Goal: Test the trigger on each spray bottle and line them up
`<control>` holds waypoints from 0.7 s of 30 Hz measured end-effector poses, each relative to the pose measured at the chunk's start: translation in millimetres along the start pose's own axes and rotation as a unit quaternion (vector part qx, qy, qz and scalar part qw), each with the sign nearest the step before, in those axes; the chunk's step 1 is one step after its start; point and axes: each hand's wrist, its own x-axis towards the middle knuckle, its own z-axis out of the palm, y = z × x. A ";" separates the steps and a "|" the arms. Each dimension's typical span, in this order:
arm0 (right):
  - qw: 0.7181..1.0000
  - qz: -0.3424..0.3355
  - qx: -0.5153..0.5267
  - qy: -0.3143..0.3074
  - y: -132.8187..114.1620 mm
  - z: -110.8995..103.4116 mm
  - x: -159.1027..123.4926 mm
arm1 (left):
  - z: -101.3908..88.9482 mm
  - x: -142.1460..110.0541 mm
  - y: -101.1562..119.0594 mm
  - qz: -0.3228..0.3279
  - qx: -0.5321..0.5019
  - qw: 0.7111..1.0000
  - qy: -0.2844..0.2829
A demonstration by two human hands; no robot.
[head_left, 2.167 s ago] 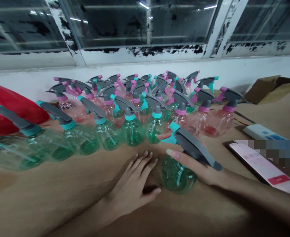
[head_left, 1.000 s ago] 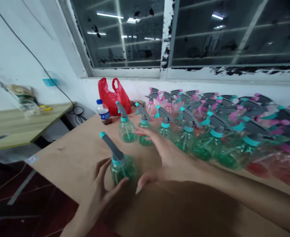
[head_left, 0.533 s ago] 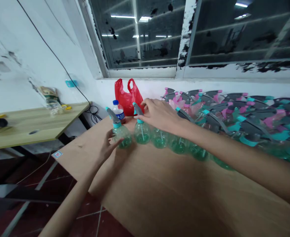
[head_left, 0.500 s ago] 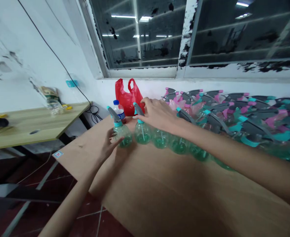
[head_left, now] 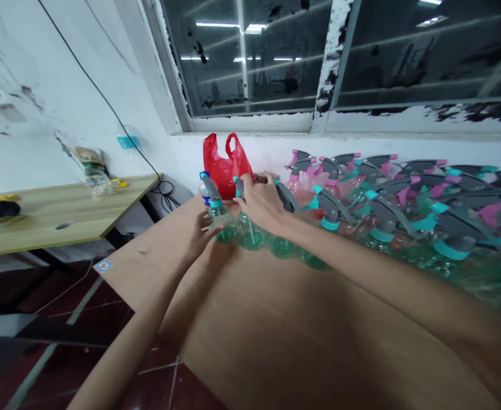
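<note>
My left hand [head_left: 200, 236] is curved round the left side of a clear green spray bottle [head_left: 225, 228], its thumb across the front. This bottle stands upright at the left end of a front row, with a grey and teal trigger head. Beside it stands a second green spray bottle [head_left: 251, 234]. My right hand [head_left: 262, 202] grips around the head of that second bottle, thumb near its neck; some fingertips are hidden. Further green spray bottles [head_left: 281, 246] continue the row to the right, partly under my right forearm.
Behind the row are a red plastic bag [head_left: 222, 171] and a bottle with a blue cap [head_left: 203, 191]. Many pink and teal spray bottles [head_left: 331, 176] crowd the right of the wooden table [head_left: 276, 330]. Another table [head_left: 62, 219] stands left, beyond a gap. A window [head_left: 250, 62] is behind.
The leftmost bottle has shifted slightly back and right, closer to the second one, with my left hand on it. My right hand has settled lower around the second bottle's head. The view has shifted slightly.
</note>
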 end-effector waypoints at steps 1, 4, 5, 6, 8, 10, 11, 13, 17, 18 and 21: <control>1.000 -0.005 0.002 0.001 0.3 -0.4 -0.3 | 0.1 0.0 0.7 -0.001 0.002 1.000 0.000; 1.000 -0.022 0.012 -0.001 -1.6 -5.1 -4.2 | -1.6 -3.2 6.3 -0.007 0.015 1.000 0.012; 0.999 -0.028 0.017 -0.002 -3.5 -8.0 -6.9 | -2.8 -6.4 10.0 -0.007 0.022 0.999 0.022; 0.999 -0.035 0.021 -0.004 -5.9 -11.8 -10.6 | -4.4 -11.1 15.1 -0.005 0.029 0.999 0.035; 0.998 -0.058 0.033 -0.009 -11.7 -21.8 -21.2 | -8.1 -25.9 29.2 0.008 0.042 0.997 0.066; 0.993 -0.096 0.067 -0.009 -17.3 -34.7 -36.4 | -12.1 -48.0 47.3 0.030 0.047 0.994 0.096; 0.990 -0.113 0.087 -0.005 -19.3 -41.9 -45.8 | -13.6 -61.3 56.9 0.039 0.047 0.992 0.109; 0.986 -0.137 0.098 0.003 -20.6 -57.3 -67.7 | -14.3 -90.7 75.3 0.045 0.042 0.993 0.098; 0.983 -0.131 0.127 -0.031 -10.6 -90.1 -117.3 | 0.3 -146.6 105.2 0.055 0.017 0.995 -0.081; 0.984 -0.119 0.132 -0.030 -6.0 -98.4 -129.3 | 7.8 -157.6 112.1 0.072 0.019 0.987 -0.142; 0.988 -0.074 0.135 -0.029 10.0 -121.6 -162.0 | 37.3 -181.7 134.1 0.107 0.050 0.958 -0.261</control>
